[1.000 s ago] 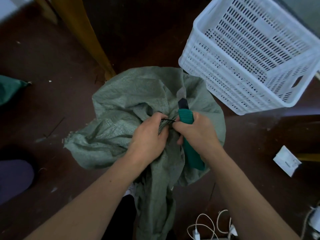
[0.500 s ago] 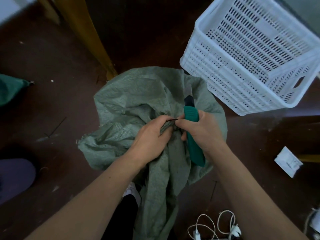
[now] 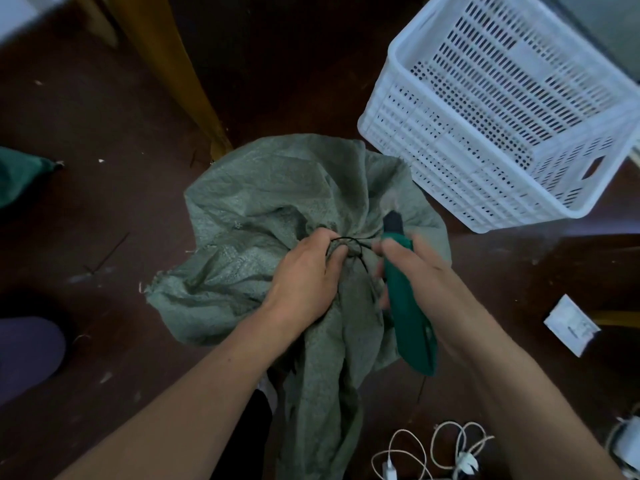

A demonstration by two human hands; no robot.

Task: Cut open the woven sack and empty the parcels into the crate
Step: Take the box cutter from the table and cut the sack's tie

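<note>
A grey-green woven sack (image 3: 277, 202) stands on the dark floor in the middle of the view, its neck bunched and bound by a thin black tie (image 3: 348, 244). My left hand (image 3: 304, 271) grips the gathered neck right at the tie. My right hand (image 3: 415, 271) is closed around a green utility knife (image 3: 408, 313) whose dark tip points away from me, just right of the tie. No blade shows clearly. A white slotted plastic crate (image 3: 467, 174) sits on the floor at the upper right, touching the sack's far edge. The parcels are hidden inside the sack.
A yellow wooden furniture leg (image 3: 180, 81) stands behind the sack. A small white packet (image 3: 571, 325) lies at the right. White cables (image 3: 433, 452) are coiled by my feet. A green bag corner (image 3: 20, 174) and a purple object (image 3: 24, 355) lie at the left.
The knife's tip has drawn back toward the tie, with less of it showing. The black tie now stands out as a loop between my hands. My left hand keeps its grip.
</note>
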